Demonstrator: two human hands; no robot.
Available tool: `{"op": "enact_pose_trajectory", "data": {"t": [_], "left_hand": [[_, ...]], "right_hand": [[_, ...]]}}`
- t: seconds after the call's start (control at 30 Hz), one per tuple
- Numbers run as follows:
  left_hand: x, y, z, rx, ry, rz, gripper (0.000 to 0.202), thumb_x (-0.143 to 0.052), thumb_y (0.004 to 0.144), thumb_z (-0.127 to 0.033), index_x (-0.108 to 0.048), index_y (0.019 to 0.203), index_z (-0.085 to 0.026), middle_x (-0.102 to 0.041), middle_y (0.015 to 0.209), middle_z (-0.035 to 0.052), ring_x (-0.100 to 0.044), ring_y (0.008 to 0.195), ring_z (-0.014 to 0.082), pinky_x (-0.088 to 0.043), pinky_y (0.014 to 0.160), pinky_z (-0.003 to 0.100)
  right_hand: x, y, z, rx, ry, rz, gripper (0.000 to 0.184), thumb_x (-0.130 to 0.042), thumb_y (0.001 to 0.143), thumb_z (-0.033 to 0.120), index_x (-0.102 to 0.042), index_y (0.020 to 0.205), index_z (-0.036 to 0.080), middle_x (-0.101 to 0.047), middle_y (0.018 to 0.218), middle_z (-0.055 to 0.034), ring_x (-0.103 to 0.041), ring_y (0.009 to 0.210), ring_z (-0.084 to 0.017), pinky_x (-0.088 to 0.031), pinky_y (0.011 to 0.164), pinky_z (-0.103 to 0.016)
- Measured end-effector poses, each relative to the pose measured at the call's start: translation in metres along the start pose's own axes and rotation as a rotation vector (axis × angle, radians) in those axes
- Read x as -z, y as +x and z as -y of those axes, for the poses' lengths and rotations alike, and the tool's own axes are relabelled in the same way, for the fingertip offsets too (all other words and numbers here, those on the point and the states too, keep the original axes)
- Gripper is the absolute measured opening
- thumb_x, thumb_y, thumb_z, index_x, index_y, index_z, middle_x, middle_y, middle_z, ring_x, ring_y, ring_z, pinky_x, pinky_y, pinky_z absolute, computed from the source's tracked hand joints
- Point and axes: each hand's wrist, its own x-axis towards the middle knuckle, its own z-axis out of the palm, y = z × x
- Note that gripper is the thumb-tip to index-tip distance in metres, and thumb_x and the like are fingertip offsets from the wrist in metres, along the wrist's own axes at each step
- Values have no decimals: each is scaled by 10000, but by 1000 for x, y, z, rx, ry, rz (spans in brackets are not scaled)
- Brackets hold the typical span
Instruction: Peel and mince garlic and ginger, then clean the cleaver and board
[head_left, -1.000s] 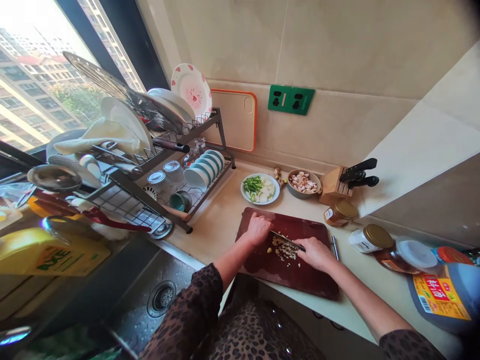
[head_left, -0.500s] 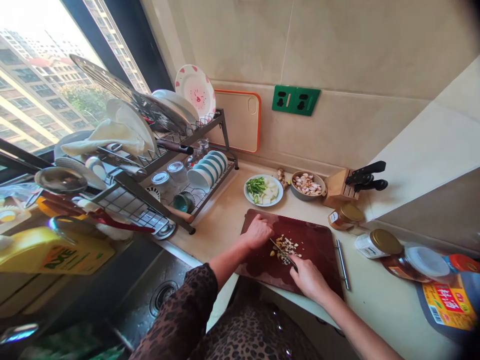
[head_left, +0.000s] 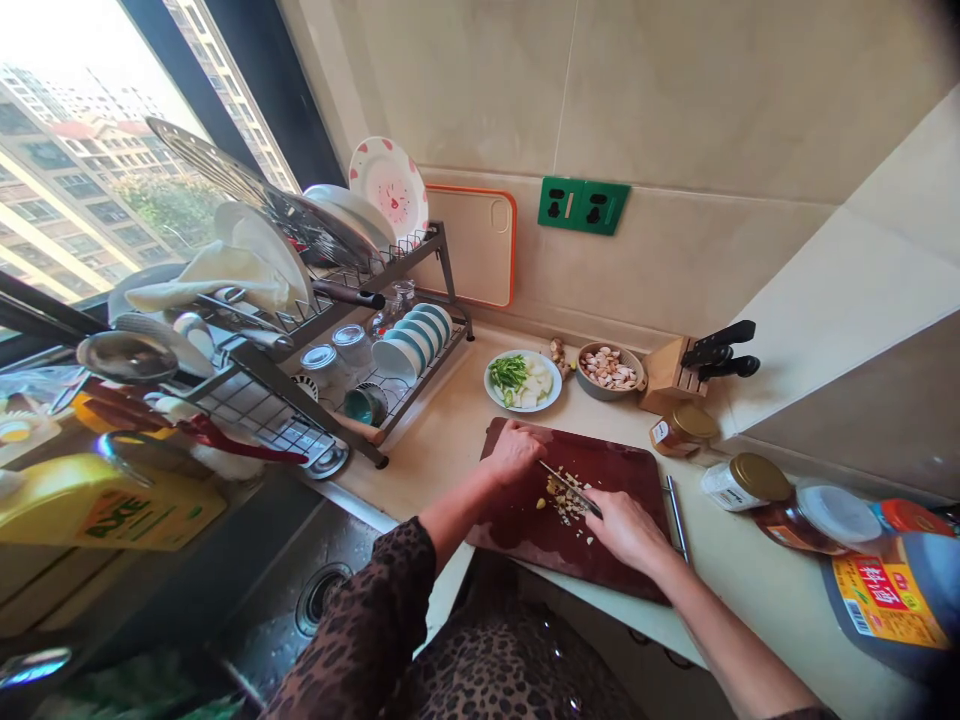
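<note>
My right hand (head_left: 626,525) is wrapped round the handle of a kitchen knife (head_left: 568,486). The blade slants across the dark red cutting board (head_left: 630,480), its tip towards the left. At that tip, my left hand (head_left: 516,452) is closed, its fingers bent over the end of the blade. Under and around the blade lie finely chopped pale bits, apparently garlic (head_left: 577,505). One larger yellowish piece (head_left: 541,503) sits left of them. My fingers partly hide the knife's two ends.
Behind the board stand a plate (head_left: 490,395) of green and white cut vegetables, ginger (head_left: 557,350), a bowl (head_left: 598,393) of garlic cloves and a knife block (head_left: 664,380). Jars (head_left: 750,480) line the right. A dish rack (head_left: 420,395) and sink (head_left: 360,535) are left.
The knife has pivoted, and its handle end and my right hand are slightly farther from my body. My left hand stays at the tip. The whole view has shifted a little.
</note>
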Motion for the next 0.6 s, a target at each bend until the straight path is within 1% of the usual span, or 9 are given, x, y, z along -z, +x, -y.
{"op": "enact_pose_trajectory", "data": {"t": [0.1,0.17,0.27,0.37,0.43,0.5,0.6], "left_hand": [[-5,8,-4,32,-10,-5,245,-482,879,-177,-654,706,-178,-682,773,47,-557,821,196,-273,792,380],[-7,10,-4,40,-13,-3,249,-479,873,-161,-650,693,-172,-679,760,51,-558,822,201,-271,803,391],[-6,9,0,21,-21,14,259,-482,865,-149,-643,665,-178,-673,737,41,-555,779,186,-279,773,373],[-4,9,2,-14,-24,26,263,-492,862,-152,-634,642,-180,-671,732,44,-552,774,184,-280,768,366],[-2,11,1,-24,-20,30,267,-497,859,-150,-623,625,-172,-665,710,55,-553,772,190,-278,770,371],[2,11,0,-18,-16,34,271,-500,856,-142,-614,612,-166,-661,690,59,-555,756,191,-279,753,369],[10,1,0,4,-11,24,256,-498,866,-150,-620,642,-171,-669,731,52,-560,780,192,-276,750,369]], "right_hand": [[3,5,-12,-17,8,-7,353,-445,847,193,-622,1147,253,-736,978,-72,-684,910,-230,-435,706,-275],[1,6,-14,3,42,5,364,-453,853,194,-610,1176,255,-730,1013,-66,-678,937,-218,-436,732,-264],[-6,2,-8,39,80,21,318,-479,853,215,-631,1129,257,-732,995,-59,-677,931,-208,-430,735,-247],[-17,-1,0,-48,63,-9,336,-476,842,195,-613,1146,233,-739,927,-75,-691,869,-216,-429,690,-251],[-21,-2,2,-72,71,-25,349,-459,839,180,-609,1152,221,-741,914,-81,-694,852,-218,-429,677,-254],[-18,-2,1,-40,97,-26,329,-454,840,186,-631,1115,218,-741,932,-79,-690,873,-214,-431,694,-252],[-2,-6,1,16,117,-13,316,-467,836,198,-652,1088,238,-739,961,-64,-683,894,-206,-427,719,-242]]}}
